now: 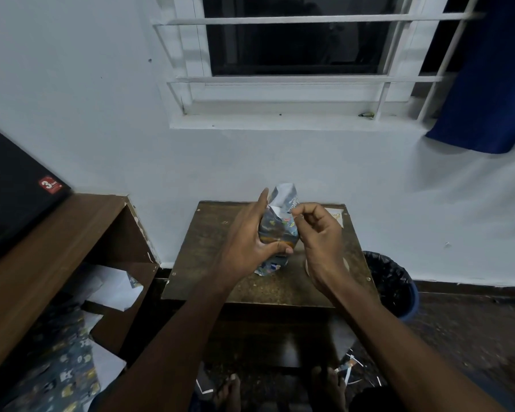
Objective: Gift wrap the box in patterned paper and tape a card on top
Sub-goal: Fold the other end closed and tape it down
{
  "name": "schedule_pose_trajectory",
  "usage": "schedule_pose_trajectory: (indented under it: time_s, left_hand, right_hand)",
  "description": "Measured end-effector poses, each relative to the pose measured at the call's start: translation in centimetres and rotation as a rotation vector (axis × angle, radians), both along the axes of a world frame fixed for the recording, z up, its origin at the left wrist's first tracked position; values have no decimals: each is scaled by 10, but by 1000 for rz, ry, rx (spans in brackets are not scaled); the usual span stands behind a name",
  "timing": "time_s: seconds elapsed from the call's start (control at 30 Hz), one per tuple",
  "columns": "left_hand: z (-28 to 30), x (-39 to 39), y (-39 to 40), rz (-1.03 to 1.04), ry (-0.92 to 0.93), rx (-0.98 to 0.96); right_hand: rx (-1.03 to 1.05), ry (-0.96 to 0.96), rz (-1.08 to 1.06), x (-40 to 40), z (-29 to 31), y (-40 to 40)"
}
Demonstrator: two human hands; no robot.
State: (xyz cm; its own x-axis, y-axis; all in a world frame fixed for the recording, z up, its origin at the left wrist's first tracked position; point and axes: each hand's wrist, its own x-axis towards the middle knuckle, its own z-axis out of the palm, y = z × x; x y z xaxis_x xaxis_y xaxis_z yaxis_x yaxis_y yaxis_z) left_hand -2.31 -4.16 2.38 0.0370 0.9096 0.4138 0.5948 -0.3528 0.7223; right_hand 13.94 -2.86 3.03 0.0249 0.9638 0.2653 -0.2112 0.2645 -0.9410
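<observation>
Both forearms are reaching forward over the small wooden surface [268,286]. The left hand [250,242] is gripping the wrapped box [278,230] upright just above it, fingers [260,203] lying straight along the left side and thumb curling under the front. The right hand [321,233] is hovering beside the box, its curled fingers pinching the loose paper flap [284,197] at the top.

1. a barred window [298,40] is set in a white wall [72,84].
2. a blue curtain [488,84] is hung at the right.
3. a dark lined bin [390,283] is placed beside a small wooden table [220,263].
4. a brown shelf unit [57,248] is seen at the left.
</observation>
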Motion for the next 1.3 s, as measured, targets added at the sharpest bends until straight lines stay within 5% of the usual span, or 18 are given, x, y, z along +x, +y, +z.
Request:
schedule_pose_trajectory:
  time_s: [0.33,0.67,1.03,1.3]
  left_hand:
    - [-1,0,2,-9,19,51]
    - [2,3,-2,-59,-303,25]
    - [0,1,-2,-81,-211,82]
    - [4,-1,0,-157,-407,8]
  right_hand:
    - [-40,-49,185,-3,6,-10]
    - [50,-246,403,16,7,-6]
    - [-35,-189,276,9,8,2]
    - [-4,-167,278,10,3,6]
